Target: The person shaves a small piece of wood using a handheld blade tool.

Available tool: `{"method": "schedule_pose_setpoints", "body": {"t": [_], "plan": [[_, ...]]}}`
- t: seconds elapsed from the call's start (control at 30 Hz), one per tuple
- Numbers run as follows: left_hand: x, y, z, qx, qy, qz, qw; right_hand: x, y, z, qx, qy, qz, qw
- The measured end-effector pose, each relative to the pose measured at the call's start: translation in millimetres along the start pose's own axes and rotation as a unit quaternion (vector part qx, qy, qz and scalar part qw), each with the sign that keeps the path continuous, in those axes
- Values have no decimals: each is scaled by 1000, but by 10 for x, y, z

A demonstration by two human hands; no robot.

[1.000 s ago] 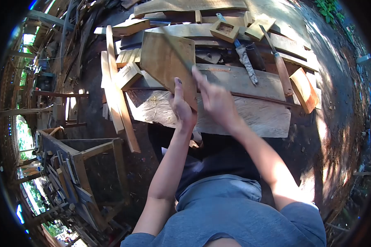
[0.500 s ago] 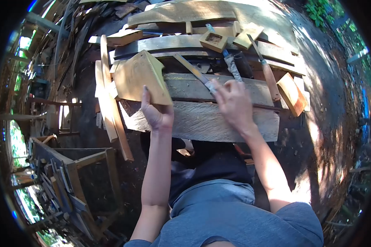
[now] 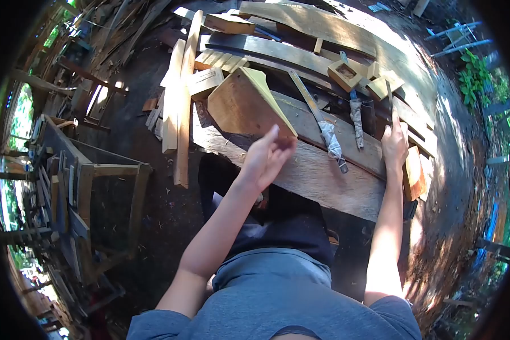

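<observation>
- My left hand (image 3: 268, 160) is open, fingers a bit spread, right at the near edge of the angled wooden block (image 3: 249, 105). It's kinda blurry, so I can't tell if the fingertips touch.
- That block sits on the plank bench (image 3: 337, 178), just beside a smaller wood block (image 3: 206, 83).
- My right hand (image 3: 395, 148) is curled around the wooden-handled tool (image 3: 395, 115), thin blade pointing away from me. Looks like a file or chisel, hard to say.
- Between my hands there's a wrapped-handle file (image 3: 330, 141) lying at a slant, plus another wrapped-handle tool (image 3: 356, 122).
- The reddish wood block (image 3: 415, 174) is just beside my right forearm.
- Two long wood strips (image 3: 182, 113) lie over on the left.
</observation>
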State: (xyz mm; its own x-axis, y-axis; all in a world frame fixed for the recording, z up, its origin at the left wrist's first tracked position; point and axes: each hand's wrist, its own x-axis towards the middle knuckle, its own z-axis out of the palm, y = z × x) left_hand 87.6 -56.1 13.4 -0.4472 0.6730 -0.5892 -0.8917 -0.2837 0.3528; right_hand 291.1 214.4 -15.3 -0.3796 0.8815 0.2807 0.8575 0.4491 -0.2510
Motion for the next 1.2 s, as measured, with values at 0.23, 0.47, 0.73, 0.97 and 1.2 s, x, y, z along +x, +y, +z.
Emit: {"method": "schedule_pose_setpoints", "body": {"t": [0.23, 0.47, 0.73, 0.97, 1.2], "plan": [[-51, 819, -121, 564, -28, 442, 697, -529, -532, -498, 196, 4, -65, 978], [874, 1502, 515, 820, -22, 224, 526, -962, -713, -441, 240, 18, -91, 966], [786, 1679, 793, 691, -216, 112, 680, -848, -493, -236, 282, -26, -80, 956], [-410, 1468, 416, 298, -78, 130, 942, -870, -525, -308, 323, -81, -39, 942], [-666, 727, 89, -62, 103, 207, 971, -855, -452, -210, 327, -47, -66, 941]]}}
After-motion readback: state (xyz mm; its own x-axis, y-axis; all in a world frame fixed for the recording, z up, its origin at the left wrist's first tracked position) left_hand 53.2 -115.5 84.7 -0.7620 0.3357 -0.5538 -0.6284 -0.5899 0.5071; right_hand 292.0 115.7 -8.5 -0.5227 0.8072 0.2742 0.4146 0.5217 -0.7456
